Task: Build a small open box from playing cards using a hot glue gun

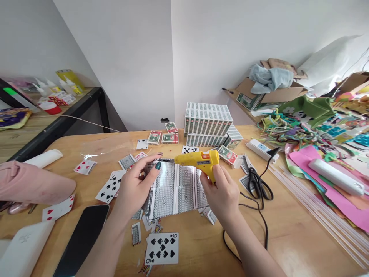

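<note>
My right hand (221,188) is wrapped round the handle of a yellow glue gun (193,158), whose nozzle points left along the far edge of a structure made of playing cards (175,188). My left hand (138,179) grips the far left corner of that card structure, thumb on top, close to the nozzle tip. Its other fingers are partly hidden behind the cards. The structure shows patterned card backs joined in rows. A nine of spades (162,248) lies face up nearer to me, beside small cut card pieces (136,233).
Stacked card boxes (207,123) stand at the back. Scissors (256,184), a black cable (266,227), a power strip (261,149) and clear glue sticks (319,215) lie right. A black phone (83,238) and pink pouch (37,182) are left.
</note>
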A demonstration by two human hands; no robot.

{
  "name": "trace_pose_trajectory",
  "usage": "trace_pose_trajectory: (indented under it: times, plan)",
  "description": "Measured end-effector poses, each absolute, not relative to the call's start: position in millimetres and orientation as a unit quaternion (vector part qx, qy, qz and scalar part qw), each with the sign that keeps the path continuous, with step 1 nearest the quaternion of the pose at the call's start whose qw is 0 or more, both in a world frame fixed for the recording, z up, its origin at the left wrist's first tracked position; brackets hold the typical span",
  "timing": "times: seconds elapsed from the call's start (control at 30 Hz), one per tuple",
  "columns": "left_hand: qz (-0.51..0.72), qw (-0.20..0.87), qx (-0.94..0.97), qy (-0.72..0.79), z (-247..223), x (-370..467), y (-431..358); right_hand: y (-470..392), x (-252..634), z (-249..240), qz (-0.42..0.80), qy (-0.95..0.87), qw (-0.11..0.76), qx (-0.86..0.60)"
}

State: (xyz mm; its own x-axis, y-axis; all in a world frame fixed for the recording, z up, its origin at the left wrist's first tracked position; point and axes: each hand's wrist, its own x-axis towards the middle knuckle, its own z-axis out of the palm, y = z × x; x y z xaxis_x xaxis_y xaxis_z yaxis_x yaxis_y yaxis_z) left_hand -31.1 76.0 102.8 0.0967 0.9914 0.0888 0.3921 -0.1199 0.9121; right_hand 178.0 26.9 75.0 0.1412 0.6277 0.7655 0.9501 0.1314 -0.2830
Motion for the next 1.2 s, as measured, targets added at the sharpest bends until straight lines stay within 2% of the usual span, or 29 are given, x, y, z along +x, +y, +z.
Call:
trace_pose_trajectory:
  times: [0.3,0.7,0.9,1.2]
  plan:
    - [0.364,0.366,0.648,0.560,103,-32,77,24,184,67,-0.223,-0.632,0.409,-0.620]
    - [0.343,0.348,0.679,0.547,108,-34,73,26,184,57,-0.276,-0.616,0.445,-0.589]
    - [0.357,0.342,0.696,0.520,109,-32,68,25,180,59,-0.265,-0.576,0.469,-0.615]
    - [0.364,0.338,0.713,0.494,113,-30,66,29,180,56,-0.243,-0.552,0.447,-0.661]
